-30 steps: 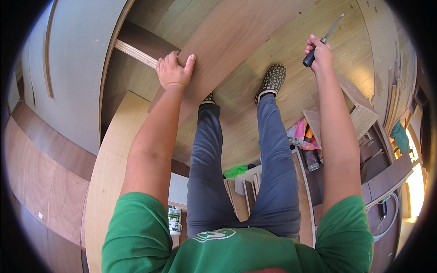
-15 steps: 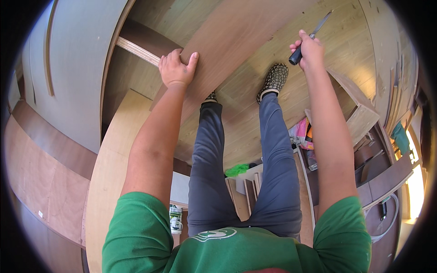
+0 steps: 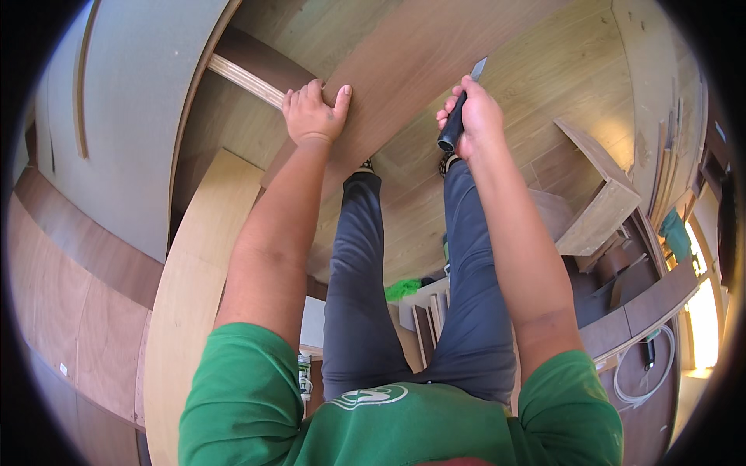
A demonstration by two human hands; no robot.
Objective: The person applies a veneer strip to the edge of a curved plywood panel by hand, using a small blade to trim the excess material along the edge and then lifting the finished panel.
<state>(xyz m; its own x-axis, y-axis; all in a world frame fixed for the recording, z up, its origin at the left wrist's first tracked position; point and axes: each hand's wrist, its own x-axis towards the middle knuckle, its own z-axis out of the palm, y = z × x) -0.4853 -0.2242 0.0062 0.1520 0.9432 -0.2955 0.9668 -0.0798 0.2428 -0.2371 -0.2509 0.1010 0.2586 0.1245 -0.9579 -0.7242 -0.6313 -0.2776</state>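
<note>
My left hand (image 3: 315,116) grips the left edge of a long brown wooden board (image 3: 404,70), its thumb on the board's face and its fingers curled over beside a pale plywood edge (image 3: 247,81). Where the fingertips end is partly hidden. In my right hand (image 3: 480,116) is a chisel (image 3: 451,130), held by its black handle. Its flat metal blade sticks out past my fist, over the board's right edge; whether it touches the board I cannot tell.
A tall grey panel (image 3: 132,101) stands at left, with a pale curved board (image 3: 194,264) nearer me. An open wooden box frame (image 3: 602,202) sits at right, above a coiled white cable (image 3: 619,380). My feet stand on the wood floor (image 3: 404,194) close to the board.
My right hand has brought the chisel left and nearer to me, from over the floor to the board's right edge. My left hand keeps its place on the board; the view has shifted slightly.
</note>
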